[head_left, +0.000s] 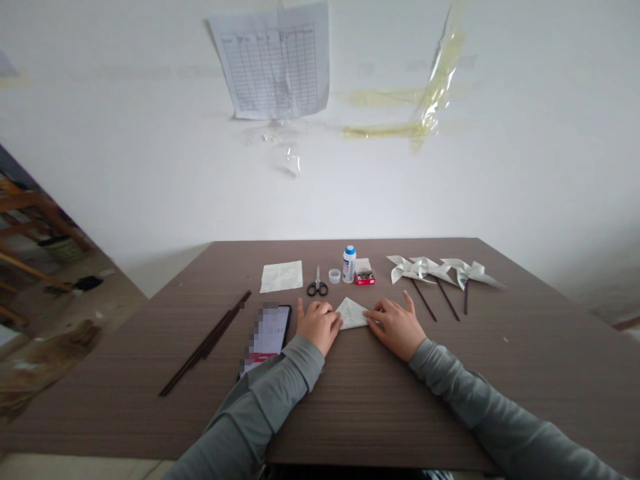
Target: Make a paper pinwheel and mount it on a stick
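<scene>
A small sheet of white paper [353,315], folded to a triangle with its peak away from me, lies on the table between my hands. My left hand [318,325] pinches its left corner, and my right hand [399,328] pinches the right corner with the index finger lifted. Just beyond the paper are black-handled scissors [317,287], a small translucent cup [335,275], a white bottle with a blue cap [349,265] and a red box of small metal pieces [365,277]. A phone [270,333] lies beside my left wrist, partly under the sleeve.
Several white paper pinwheels [425,268] on dark sticks lie at the back right. A stack of white paper sheets [281,276] is at the back left. Dark sticks [207,340] lie left of the phone. The brown table [505,373] meets a white wall [165,133].
</scene>
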`<state>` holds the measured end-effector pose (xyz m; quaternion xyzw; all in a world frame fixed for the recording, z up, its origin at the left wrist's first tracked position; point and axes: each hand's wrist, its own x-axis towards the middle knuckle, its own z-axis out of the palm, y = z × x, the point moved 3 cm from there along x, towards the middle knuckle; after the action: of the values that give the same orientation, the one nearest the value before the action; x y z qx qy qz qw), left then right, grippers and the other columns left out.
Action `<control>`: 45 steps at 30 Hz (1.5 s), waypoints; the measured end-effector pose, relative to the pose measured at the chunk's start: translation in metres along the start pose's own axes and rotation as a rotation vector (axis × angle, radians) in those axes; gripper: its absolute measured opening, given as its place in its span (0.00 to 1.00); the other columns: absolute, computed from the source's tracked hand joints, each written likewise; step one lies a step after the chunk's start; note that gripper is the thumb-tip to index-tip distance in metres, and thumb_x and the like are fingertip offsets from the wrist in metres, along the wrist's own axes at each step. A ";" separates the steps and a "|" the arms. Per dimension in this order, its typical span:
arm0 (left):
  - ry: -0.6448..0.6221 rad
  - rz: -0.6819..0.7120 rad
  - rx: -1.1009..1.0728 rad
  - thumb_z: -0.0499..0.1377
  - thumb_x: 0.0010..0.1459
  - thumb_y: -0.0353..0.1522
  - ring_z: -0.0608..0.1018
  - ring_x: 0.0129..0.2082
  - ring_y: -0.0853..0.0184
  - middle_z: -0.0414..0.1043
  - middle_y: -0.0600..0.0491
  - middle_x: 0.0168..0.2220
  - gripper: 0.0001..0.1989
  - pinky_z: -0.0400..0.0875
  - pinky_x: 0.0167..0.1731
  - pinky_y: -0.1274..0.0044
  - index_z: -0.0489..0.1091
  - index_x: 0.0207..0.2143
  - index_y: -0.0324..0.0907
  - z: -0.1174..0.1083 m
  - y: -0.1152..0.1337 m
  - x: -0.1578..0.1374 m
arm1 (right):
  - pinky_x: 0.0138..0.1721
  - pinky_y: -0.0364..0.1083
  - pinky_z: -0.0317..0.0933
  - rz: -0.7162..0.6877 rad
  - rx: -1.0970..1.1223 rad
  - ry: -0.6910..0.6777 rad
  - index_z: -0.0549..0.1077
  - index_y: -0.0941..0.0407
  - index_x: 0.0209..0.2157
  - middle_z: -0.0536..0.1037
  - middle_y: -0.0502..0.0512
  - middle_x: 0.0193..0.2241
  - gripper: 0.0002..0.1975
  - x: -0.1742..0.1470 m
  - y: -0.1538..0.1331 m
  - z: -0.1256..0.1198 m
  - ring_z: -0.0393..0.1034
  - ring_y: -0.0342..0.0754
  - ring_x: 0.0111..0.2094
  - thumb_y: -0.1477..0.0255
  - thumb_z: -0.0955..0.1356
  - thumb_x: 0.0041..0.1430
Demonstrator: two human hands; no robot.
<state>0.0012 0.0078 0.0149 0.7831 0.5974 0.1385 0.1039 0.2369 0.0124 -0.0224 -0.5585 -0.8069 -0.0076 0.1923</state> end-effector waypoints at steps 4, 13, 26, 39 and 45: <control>-0.006 0.024 0.043 0.66 0.83 0.27 0.85 0.72 0.42 0.93 0.44 0.61 0.16 0.52 0.91 0.25 0.96 0.54 0.51 0.000 0.004 -0.001 | 0.86 0.87 0.59 -0.012 -0.014 0.032 0.97 0.39 0.55 0.94 0.59 0.51 0.15 0.000 0.002 0.003 0.92 0.66 0.53 0.69 0.75 0.83; -0.023 0.004 0.042 0.68 0.82 0.27 0.85 0.73 0.42 0.91 0.45 0.62 0.21 0.55 0.90 0.26 0.94 0.67 0.56 -0.002 0.006 0.000 | 0.84 0.88 0.62 -0.069 -0.048 0.050 0.97 0.40 0.58 0.94 0.60 0.50 0.18 -0.001 0.006 0.008 0.91 0.63 0.50 0.68 0.72 0.86; -0.019 0.010 0.120 0.67 0.85 0.29 0.86 0.73 0.43 0.92 0.45 0.63 0.18 0.57 0.90 0.25 0.95 0.64 0.54 -0.002 0.012 -0.001 | 0.84 0.82 0.64 -0.045 -0.072 0.078 0.98 0.39 0.55 0.93 0.57 0.47 0.15 0.001 0.001 0.003 0.91 0.60 0.48 0.70 0.75 0.83; -0.081 0.012 0.116 0.68 0.84 0.29 0.83 0.78 0.40 0.90 0.44 0.71 0.23 0.55 0.90 0.23 0.90 0.74 0.55 -0.004 0.019 0.000 | 0.88 0.87 0.55 0.073 -0.036 -0.030 0.97 0.41 0.59 0.93 0.60 0.55 0.16 0.003 -0.007 -0.002 0.90 0.65 0.59 0.67 0.74 0.85; -0.095 -0.030 0.076 0.70 0.84 0.32 0.80 0.81 0.39 0.88 0.46 0.76 0.23 0.57 0.90 0.25 0.90 0.74 0.57 -0.005 0.017 0.001 | 0.87 0.85 0.57 0.169 -0.024 -0.067 0.95 0.43 0.58 0.91 0.61 0.58 0.11 0.006 -0.016 0.000 0.87 0.67 0.64 0.64 0.77 0.83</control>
<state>0.0157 0.0042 0.0253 0.7830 0.6083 0.0771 0.1044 0.2204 0.0119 -0.0176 -0.6266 -0.7628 0.0175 0.1585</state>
